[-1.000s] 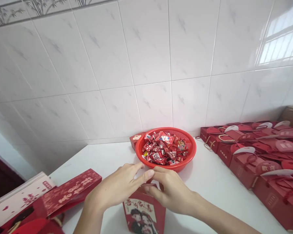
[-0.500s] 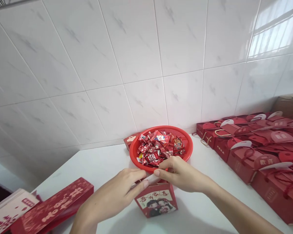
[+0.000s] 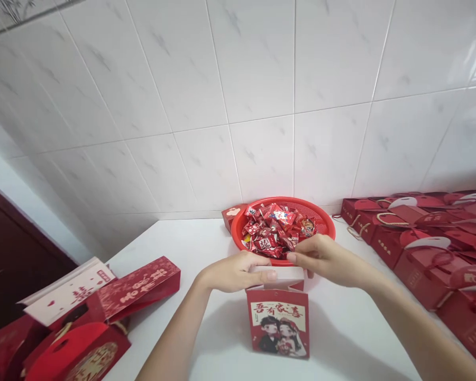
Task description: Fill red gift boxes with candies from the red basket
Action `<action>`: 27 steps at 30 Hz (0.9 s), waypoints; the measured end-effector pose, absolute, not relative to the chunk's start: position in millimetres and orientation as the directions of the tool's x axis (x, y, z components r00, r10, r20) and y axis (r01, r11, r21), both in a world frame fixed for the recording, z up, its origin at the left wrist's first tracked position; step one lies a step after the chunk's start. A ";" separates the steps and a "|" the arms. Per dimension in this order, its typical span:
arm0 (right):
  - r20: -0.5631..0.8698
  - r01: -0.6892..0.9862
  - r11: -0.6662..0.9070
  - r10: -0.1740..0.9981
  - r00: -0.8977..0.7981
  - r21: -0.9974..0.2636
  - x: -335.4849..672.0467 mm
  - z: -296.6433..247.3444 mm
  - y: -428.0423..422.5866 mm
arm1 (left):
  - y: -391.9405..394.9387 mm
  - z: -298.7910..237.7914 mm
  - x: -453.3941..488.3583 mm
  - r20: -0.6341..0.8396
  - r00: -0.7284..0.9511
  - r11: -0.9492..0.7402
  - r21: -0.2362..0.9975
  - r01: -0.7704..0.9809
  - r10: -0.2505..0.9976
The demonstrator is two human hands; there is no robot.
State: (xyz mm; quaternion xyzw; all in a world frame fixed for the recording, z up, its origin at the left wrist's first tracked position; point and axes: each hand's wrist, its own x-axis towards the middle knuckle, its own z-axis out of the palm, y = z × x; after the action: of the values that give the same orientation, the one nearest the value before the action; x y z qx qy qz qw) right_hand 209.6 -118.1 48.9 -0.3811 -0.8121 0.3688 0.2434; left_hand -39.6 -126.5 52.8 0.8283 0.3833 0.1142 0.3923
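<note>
A small red gift box [image 3: 278,323] with a cartoon bride and groom on its front stands upright on the white table, its top flaps raised. My left hand [image 3: 238,271] is closed on the box's upper left edge, the thumb lying across the pale flap. My right hand [image 3: 327,259] is at the box's upper right, by the basket's front rim, with thumb and fingers curled together. Whether anything is between those fingertips is too small to tell. Right behind the box sits a red plastic basket [image 3: 328,228] heaped with red-wrapped candies [image 3: 272,227].
Rows of red gift boxes [image 3: 424,270] with cord handles fill the right side. At the left lie a long red box [image 3: 140,286], a white printed box [image 3: 69,293] and a red rounded-top box [image 3: 87,352]. Another red box [image 3: 230,216] is behind the basket, against the tiled wall.
The view has swung left. The gift box's front now faces me more squarely and its opening shows. My hands, together at the flap before, have moved apart.
</note>
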 end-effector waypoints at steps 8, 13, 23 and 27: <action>0.229 0.299 0.335 0.913 -0.338 -0.893 205.3 44.9 -48.3 | -101.4 70.0 -65.5 0.038 0.475 -0.330 0.767 0.550 0.879; 0.185 0.564 0.281 0.957 -0.223 -0.777 181.5 17.8 -11.5 | -44.9 45.3 -47.8 -0.099 0.532 -0.386 0.577 0.719 0.841; 0.042 0.757 0.321 0.931 -0.364 -0.569 187.8 0.1 -12.6 | 4.9 6.6 -18.9 -0.049 0.462 -0.424 0.318 0.848 0.886; 0.075 0.738 0.403 0.897 -0.436 -0.541 185.3 -3.6 -8.3 | 2.2 6.9 -17.8 -0.130 0.531 -0.459 0.361 0.812 0.837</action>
State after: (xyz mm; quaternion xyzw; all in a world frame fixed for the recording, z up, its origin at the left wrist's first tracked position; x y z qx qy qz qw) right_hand 185.3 -8.3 -3.6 -0.4997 -0.8180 0.2205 0.1804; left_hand -17.8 2.2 6.9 0.8535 0.4829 0.0328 0.1931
